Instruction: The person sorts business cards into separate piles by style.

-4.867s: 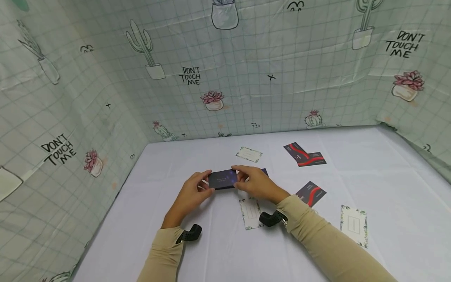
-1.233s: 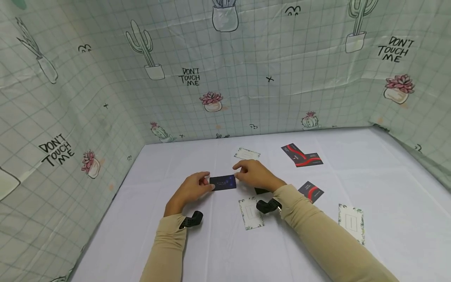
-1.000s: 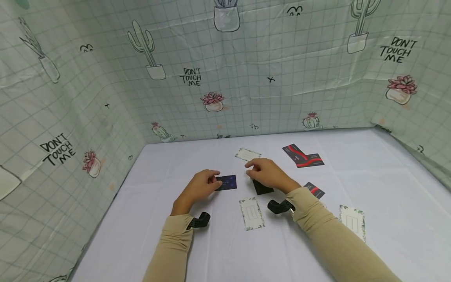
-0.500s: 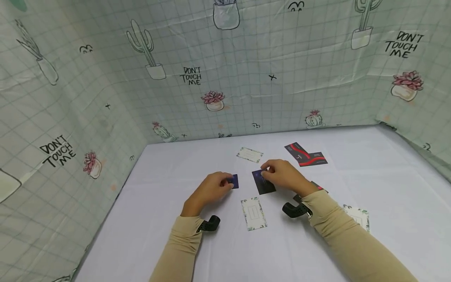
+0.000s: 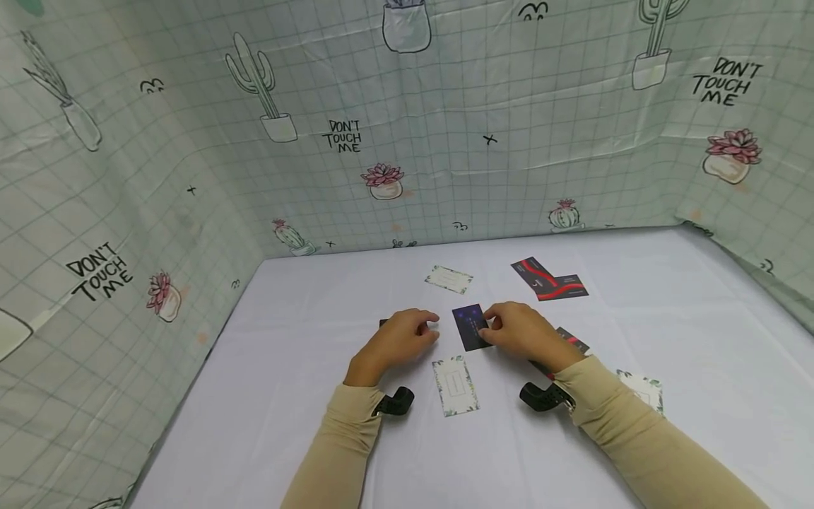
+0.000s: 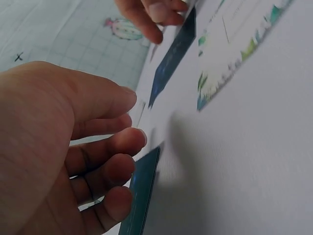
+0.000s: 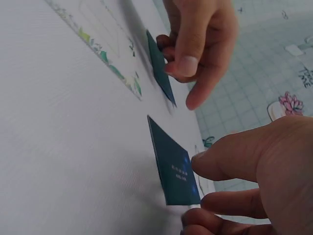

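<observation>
A dark blue business card (image 5: pixel 469 327) lies on the white table, printed with small text and glowing blue dots. My right hand (image 5: pixel 524 332) is at this card's right edge, its thumb and index fingertips apart and right at the edge in the right wrist view. A second dark card (image 7: pixel 159 66) lies to the left, mostly hidden under my left hand (image 5: pixel 400 339) in the head view. The left fingers are loosely bent with a gap between thumb and index finger, and nothing is between them. In the left wrist view this second card (image 6: pixel 144 191) shows beyond the fingertips.
White leaf-bordered cards lie in front (image 5: pixel 456 385), behind (image 5: pixel 449 279) and at the right (image 5: pixel 645 389). Two black-and-red cards (image 5: pixel 563 288) overlap at the back right; more black-and-red card (image 5: pixel 571 339) shows behind my right wrist. A patterned cloth (image 5: pixel 483 191) walls the table's back and sides.
Earlier, both hands held a dark stack or card between them. It was set down at the left; both hands then shifted right, the right hand to the other dark card's right edge.
</observation>
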`<state>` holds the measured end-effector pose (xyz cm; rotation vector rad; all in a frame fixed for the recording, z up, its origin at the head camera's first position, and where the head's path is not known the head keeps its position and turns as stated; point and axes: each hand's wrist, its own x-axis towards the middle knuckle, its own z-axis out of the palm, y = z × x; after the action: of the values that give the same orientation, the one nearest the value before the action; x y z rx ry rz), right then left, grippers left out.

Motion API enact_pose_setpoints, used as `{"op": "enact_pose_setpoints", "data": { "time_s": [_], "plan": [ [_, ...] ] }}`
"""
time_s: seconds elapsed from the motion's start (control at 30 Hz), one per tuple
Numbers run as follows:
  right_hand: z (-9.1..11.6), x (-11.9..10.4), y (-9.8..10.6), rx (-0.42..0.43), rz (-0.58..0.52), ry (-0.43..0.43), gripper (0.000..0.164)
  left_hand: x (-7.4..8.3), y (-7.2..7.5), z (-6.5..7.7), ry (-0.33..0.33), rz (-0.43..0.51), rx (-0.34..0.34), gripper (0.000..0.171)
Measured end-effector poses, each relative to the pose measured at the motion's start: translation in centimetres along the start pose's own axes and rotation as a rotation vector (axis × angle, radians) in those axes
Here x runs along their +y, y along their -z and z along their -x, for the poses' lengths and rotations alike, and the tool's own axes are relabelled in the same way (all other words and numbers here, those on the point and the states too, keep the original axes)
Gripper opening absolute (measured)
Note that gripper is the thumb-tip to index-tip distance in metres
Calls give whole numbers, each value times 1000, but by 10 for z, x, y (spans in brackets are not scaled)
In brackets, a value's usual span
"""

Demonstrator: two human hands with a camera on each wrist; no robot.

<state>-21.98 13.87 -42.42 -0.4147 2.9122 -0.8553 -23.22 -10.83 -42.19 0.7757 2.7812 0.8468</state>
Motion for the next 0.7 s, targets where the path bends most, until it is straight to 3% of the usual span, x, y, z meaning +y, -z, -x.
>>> {"op": "enact_pose_setpoints", "data": {
  "time_s": [0.47,0.7],
  "plan": [
    [4,9,-4,-13,-10,64,41,25,-15,-30,33,-10,-29,35],
    [6,10,-6,13,10,88,38,31,-21,-37,67,-45,-18,34]
  ]
}}
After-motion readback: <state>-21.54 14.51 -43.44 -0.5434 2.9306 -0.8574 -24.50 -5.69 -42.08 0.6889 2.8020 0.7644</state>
